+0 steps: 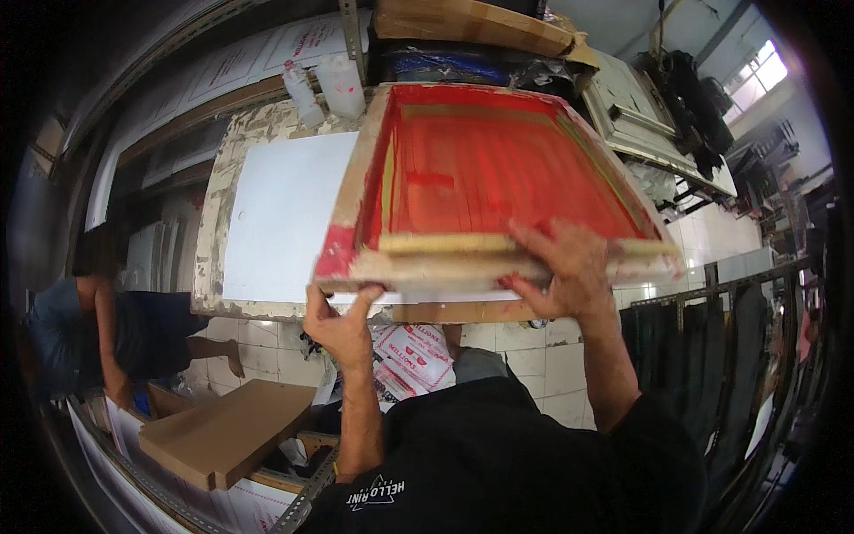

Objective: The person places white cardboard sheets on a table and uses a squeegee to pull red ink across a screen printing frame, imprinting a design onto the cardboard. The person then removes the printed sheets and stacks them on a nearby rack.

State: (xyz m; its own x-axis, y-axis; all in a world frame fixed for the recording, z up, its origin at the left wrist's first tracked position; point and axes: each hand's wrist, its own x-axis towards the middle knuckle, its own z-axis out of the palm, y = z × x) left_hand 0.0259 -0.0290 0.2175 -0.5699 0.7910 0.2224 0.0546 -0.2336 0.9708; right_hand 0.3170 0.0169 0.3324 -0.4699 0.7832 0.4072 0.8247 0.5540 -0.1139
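A wooden screen-printing frame (356,191) lies across the right part of the worktable, its mesh (498,169) smeared with red ink. My right hand (574,267) is closed around the frame's front bar, fingers over the top and thumb below. At the front left corner, my left hand (342,334) grips the lower edge with thumb and forefinger; the other fingers are folded out of sight. Red ink marks the fingertips. Part of a white sheet (285,214) shows left of the frame, flat on the worn tabletop (213,231). The front edge looks slightly blurred.
Two plastic bottles (341,86) stand behind the sheet. Wrapped bundles and a cardboard box (471,25) lie behind the frame. A person (76,320) is at the left near a flat brown carton (227,427). Racks of dark panels (712,356) stand at the right.
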